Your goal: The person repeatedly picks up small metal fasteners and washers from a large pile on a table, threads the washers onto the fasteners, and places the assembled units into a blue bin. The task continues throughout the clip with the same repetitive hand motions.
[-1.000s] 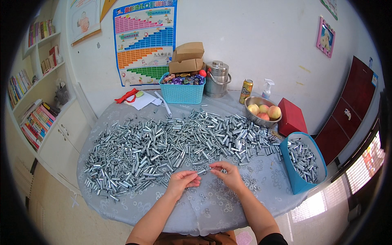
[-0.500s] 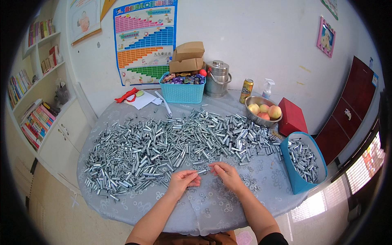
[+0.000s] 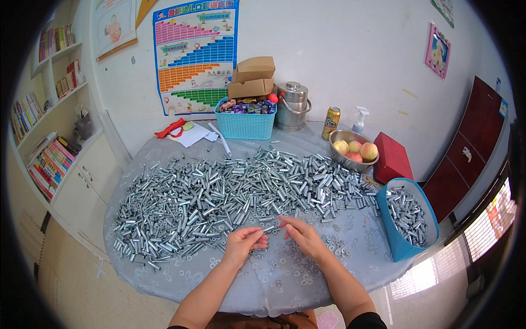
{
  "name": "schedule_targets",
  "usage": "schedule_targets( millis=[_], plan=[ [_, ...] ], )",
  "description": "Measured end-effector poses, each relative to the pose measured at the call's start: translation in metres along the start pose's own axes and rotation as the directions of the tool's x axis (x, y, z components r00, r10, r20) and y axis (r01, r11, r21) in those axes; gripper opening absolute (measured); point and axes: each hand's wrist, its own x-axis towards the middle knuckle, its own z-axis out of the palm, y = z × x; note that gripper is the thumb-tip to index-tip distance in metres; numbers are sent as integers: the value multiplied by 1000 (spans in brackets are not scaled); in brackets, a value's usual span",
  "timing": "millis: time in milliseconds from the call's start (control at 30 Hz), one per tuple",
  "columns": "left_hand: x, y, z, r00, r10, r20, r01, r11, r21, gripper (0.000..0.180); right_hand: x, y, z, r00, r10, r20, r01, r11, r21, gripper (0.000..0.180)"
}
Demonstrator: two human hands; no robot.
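Observation:
My left hand (image 3: 245,242) pinches a short silver metal tube (image 3: 269,228) between thumb and fingertips, its free end pointing right. Close to that end is my right hand (image 3: 302,236), thumb and fingers drawn together and a little blurred; whatever they hold is too small to make out. Beyond both hands spreads a wide heap of similar metal tubes (image 3: 219,189). Small ring-shaped washers (image 3: 335,245) are scattered on the cloth by my right hand, and more lie under and near my left fingers.
The patterned grey tablecloth (image 3: 230,293) covers a round-edged table. On the right stands a blue fabric bin (image 3: 395,233) full of metal parts. Farther back are a steel bowl (image 3: 342,159) of fruit, a red box (image 3: 392,156), a can (image 3: 330,122), a metal pot (image 3: 292,112) and a turquoise basket (image 3: 246,127).
My right fingers have shifted slightly near the tube's end, the forefinger now blurred by motion. My left hand stays almost in place with the metal tube.

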Motion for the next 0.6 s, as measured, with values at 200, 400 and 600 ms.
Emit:
schedule_targets(
  millis=[200, 400, 600],
  plan=[
    [1, 0, 1, 1000, -1, 4, 1, 1000, 16, 20, 0, 0, -1, 1000, 0, -8, 0, 1000, -11, 30],
    [1, -1, 1, 1000, -7, 24, 6, 999, 37, 21, 0, -1, -2, 999, 9, -34, -10, 999, -40, 33],
    [-2, -1, 7, 998, 12, 61, -17, 996, 90, 20, -2, 10, -11, 994, 103, -44, -104, 994, -24, 26]
  ],
)
